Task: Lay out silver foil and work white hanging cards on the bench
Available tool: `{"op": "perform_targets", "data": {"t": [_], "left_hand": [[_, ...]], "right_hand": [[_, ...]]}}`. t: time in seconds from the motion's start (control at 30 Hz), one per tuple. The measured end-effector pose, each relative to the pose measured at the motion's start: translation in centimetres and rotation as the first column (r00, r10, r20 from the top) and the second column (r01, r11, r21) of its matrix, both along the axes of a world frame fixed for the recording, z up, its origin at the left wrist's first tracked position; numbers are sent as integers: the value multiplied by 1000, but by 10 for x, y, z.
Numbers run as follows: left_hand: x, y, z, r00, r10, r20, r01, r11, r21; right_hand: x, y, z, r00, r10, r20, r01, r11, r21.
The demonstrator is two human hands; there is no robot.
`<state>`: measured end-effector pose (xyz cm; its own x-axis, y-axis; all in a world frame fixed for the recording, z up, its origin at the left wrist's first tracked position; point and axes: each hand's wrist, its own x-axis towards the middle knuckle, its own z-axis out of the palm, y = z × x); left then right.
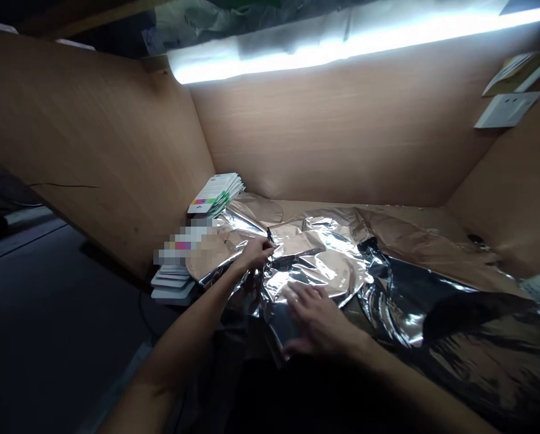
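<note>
left hand: the left hand [252, 253] is pinching a fold of the foil between its fingers, near the top edge of the crumpled part. a small dark bit is showing by the fingertips [270, 236], but i cannot tell what it is.
right hand: the right hand [315, 319] is lying spread out and pressing flat on the foil, with its fingers apart.
foil: a big thin sheet of silver foil [317, 265] is lying across the desk under both hands. it is shiny and crinkly, with soft folds and bumps, and it is showing tan and dark shines.
desk: the desk [414, 220] is showing a smooth tan top behind the foil.
cards: a stack of white cards [216, 194] with a bright stripe is leaning in the back corner, and a second stack [173, 283] is sitting at the desk's left edge, just beside the foil.
writing: the print on the cards is too blurred or small to read.
wall: smooth wood-look panels [342, 138] are standing behind the desk, with a long glowing light [360, 51] along the top and a white socket [507, 108] on the right.
</note>
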<state>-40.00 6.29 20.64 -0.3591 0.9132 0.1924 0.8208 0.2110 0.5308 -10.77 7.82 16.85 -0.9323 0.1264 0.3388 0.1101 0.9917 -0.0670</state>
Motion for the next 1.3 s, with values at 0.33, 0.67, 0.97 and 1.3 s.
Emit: {"op": "perform_targets", "data": {"t": [0.33,0.67,0.97,1.3], "left_hand": [[4,-5,-6,928,-15,-373,18,1000,5],[26,-99,-6,625,-656,-424,632,744,-218],[23,-95,-28,437,-540,-720,676,725,-132],[53,-103,-47,563,-379,-734,611,789,61]], "right_hand": [[26,-6,-91,974,-90,-206,138,963,233],[14,-19,-84,919,79,-385,-13,985,171],[62,18,-31,981,160,-106,-166,985,-48],[105,-87,-122,763,-374,-527,183,907,-379]]}}
